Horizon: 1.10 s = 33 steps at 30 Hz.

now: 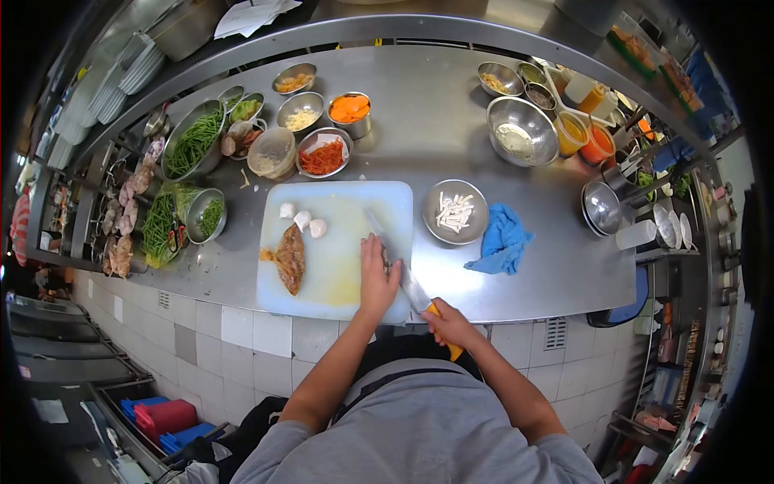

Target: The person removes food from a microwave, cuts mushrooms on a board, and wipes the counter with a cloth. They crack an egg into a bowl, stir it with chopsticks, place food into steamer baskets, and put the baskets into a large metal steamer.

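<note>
My right hand (451, 324) is wrapped round the yellow handle of a kitchen knife (414, 289), its long blade slanting over the right part of the white cutting board (322, 310). Beside the blade, my left hand (377, 278) lies with fingers stretched forward and thumb apart. Between thumb and fingers, right at the blade, shows a small brownish piece (388, 258), mostly hidden. Further left on the board sits a brown, glossy piece of cooked meat (290, 260). Above it are white round pieces (302, 220). A steel bowl (435, 233) with white strips (455, 211) stands right of the board.
A blue cloth (503, 240) lies right of that bowl. Behind the board stand bowls of shredded carrot (324, 157) and carrot slices (350, 109). Green beans (196, 143) fill a bowl at left; scissors (176, 236) lie nearby. A large steel bowl (540, 113) and sauce tubs (597, 145) stand at back right.
</note>
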Each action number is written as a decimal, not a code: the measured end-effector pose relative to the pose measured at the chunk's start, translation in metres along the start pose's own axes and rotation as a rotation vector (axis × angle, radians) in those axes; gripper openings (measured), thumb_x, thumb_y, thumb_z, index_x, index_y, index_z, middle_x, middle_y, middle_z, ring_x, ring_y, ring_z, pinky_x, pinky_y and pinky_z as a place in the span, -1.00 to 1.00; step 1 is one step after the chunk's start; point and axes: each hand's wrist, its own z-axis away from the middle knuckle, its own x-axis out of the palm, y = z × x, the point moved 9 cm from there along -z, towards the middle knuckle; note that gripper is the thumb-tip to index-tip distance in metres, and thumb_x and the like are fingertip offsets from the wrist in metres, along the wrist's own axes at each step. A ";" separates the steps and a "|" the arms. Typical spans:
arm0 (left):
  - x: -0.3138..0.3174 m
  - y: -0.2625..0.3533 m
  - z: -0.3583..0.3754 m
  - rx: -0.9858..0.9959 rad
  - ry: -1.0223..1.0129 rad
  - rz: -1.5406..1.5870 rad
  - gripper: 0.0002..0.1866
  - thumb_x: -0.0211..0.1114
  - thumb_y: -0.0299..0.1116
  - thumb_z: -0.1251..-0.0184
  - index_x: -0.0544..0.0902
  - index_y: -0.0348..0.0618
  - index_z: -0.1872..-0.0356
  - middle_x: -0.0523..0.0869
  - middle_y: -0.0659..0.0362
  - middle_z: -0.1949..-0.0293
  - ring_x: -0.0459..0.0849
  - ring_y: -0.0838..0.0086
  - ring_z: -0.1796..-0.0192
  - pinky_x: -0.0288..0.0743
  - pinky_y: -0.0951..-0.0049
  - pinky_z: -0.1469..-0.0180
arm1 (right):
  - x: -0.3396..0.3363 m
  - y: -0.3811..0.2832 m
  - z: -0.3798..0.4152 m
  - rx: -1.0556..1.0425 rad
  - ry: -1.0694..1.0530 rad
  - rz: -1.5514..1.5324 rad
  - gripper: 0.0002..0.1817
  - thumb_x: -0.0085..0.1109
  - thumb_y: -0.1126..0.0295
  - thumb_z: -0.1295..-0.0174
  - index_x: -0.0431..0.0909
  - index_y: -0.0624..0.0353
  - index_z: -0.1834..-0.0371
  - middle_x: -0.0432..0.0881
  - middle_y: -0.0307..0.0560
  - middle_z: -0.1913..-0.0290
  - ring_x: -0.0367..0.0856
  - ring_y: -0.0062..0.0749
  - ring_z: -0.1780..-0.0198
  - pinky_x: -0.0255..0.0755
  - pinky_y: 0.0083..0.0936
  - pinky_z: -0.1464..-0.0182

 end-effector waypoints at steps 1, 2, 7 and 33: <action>0.000 0.001 0.000 -0.006 0.027 -0.035 -0.30 0.30 -0.44 -0.42 0.27 -0.43 -0.52 0.28 -0.32 -0.54 0.11 -0.29 -0.63 0.03 -0.05 -0.64 | 0.005 0.000 0.000 -0.004 0.002 0.013 -0.66 0.12 0.07 -0.58 0.34 0.12 0.04 0.50 -0.24 0.46 0.49 -0.57 0.59 0.44 -0.53 0.60; 0.001 0.001 0.000 -0.008 0.025 -0.038 -0.30 0.30 -0.44 -0.42 0.27 -0.43 -0.52 0.28 -0.32 -0.54 0.11 -0.29 -0.63 0.03 -0.05 -0.64 | 0.009 0.000 -0.001 -0.003 -0.001 0.010 -0.66 0.12 0.07 -0.58 0.34 0.12 0.04 0.50 -0.24 0.46 0.49 -0.57 0.59 0.44 -0.53 0.60; 0.001 -0.001 0.001 -0.015 0.070 -0.068 -0.43 0.12 -0.57 -0.45 0.35 -0.36 -0.48 0.34 -0.26 -0.51 0.15 -0.27 -0.61 0.03 -0.08 -0.63 | 0.013 -0.008 -0.006 -0.035 -0.011 0.052 -0.64 0.12 0.06 -0.58 0.33 0.15 0.09 0.51 -0.20 0.48 0.52 -0.53 0.60 0.47 -0.50 0.59; 0.104 0.103 -0.100 0.365 -0.008 0.106 -0.80 0.26 -0.57 -0.43 0.74 -0.32 0.01 0.72 -0.05 -0.07 0.66 0.02 -0.22 0.49 0.16 -0.34 | -0.165 -0.075 0.050 -0.215 0.532 -0.021 -0.68 0.22 0.16 -0.51 0.49 0.11 -0.13 0.58 -0.24 0.43 0.51 -0.59 0.56 0.46 -0.56 0.53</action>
